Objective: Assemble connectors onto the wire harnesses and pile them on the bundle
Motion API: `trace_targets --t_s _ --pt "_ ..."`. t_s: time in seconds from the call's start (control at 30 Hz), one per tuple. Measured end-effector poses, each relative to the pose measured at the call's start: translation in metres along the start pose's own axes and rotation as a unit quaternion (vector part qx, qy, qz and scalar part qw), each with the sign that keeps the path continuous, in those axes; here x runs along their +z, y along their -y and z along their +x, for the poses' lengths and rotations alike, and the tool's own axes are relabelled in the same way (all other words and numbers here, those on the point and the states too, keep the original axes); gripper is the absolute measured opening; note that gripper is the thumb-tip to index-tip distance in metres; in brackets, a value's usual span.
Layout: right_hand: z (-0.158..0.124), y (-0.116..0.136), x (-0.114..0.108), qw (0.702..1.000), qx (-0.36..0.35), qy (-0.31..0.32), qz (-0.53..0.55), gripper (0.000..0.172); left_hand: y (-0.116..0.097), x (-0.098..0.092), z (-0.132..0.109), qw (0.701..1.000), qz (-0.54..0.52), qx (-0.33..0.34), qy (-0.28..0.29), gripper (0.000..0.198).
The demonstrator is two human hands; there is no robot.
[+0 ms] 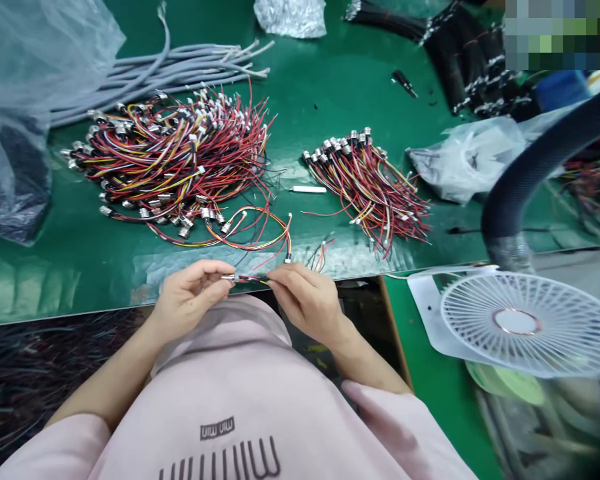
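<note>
Near the table's front edge, my left hand (193,297) pinches the metal connector (231,277) of a wire harness between thumb and fingers. The harness's thin coloured wires (253,279) run across to my right hand (305,300), whose thumb and fingertips are closed on them. Beyond my left hand lies a big heap of wire harnesses (180,153), with red, yellow, white and black wires and round metal connectors. A smaller bundle of like harnesses (370,187) lies beyond my right hand. A few loose wires with white plugs (287,259) rest just past my fingers.
Grey cables (180,63) and plastic bags (15,167) lie at the left. A white stick-like piece (309,190) sits between the piles. Black cable bundles (455,60) are at the back right. A white fan (517,322) and a thick black hose (540,153) stand at the right.
</note>
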State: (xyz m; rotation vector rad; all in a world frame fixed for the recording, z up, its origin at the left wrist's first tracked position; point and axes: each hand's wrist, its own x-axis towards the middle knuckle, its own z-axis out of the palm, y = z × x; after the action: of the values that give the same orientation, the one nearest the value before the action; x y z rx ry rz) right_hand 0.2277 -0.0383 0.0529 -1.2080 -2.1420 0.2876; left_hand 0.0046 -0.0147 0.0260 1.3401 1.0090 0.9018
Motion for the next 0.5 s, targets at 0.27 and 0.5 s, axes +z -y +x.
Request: trace_targets --t_s 0.27,0.5 --pt "0.0044 0.0033 0.0054 0.998 -0.023 0.030 0.052 0.012 0.0025 0.0073 0.0046 0.969 0.117 0.215 0.032 0.020" --pt "0.0074 0.0084 0.0082 0.998 -0.023 0.028 0.058 0.010 -0.0011 0.0086 0.0042 0.990 0.042 0.133 0.015 0.010"
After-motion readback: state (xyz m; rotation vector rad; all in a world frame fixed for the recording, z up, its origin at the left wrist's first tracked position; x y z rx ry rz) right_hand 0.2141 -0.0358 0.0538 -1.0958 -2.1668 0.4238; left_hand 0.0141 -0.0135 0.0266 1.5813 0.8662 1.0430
